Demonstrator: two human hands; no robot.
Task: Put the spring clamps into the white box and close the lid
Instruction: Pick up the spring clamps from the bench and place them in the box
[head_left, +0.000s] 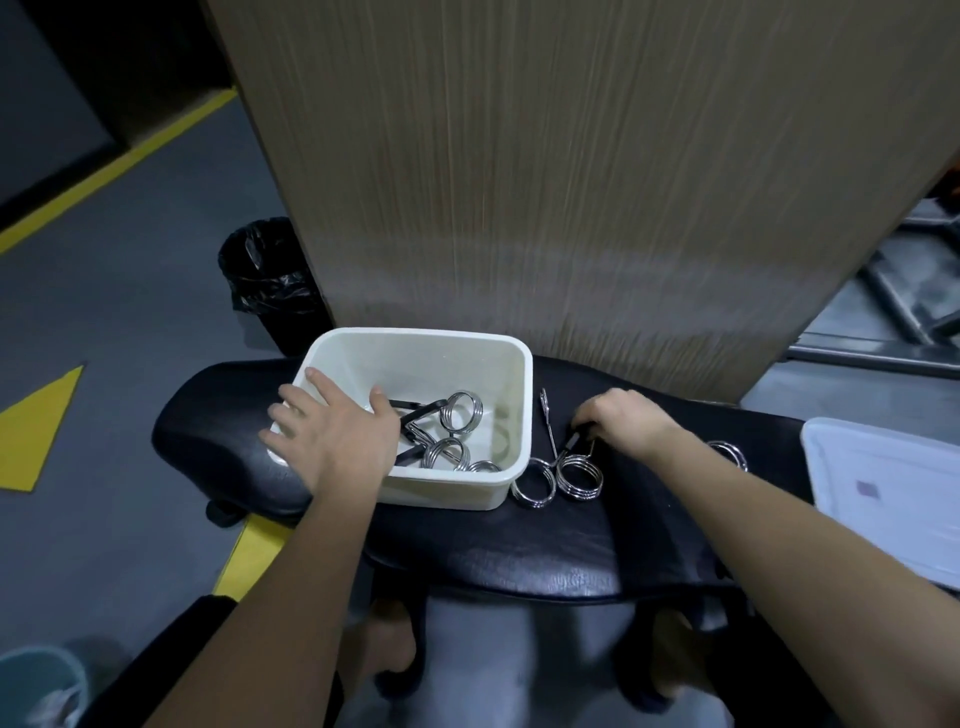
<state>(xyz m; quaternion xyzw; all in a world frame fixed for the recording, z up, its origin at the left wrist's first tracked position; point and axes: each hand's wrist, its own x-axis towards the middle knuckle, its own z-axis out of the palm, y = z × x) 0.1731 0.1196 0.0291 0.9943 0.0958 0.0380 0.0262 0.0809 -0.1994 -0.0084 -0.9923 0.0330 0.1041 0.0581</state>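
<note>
Head view, left hand steadying white box, right hand pinching clamp

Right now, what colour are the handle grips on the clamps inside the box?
Black, on shiny silver coils; the head view shows the clamps in the white box.

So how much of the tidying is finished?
Partly done: about three spring clamps already lie in the white box, which the left hand steadies. The right hand is picking up a clamp from the bench. Two more remain there, and the lid lies off.
</note>
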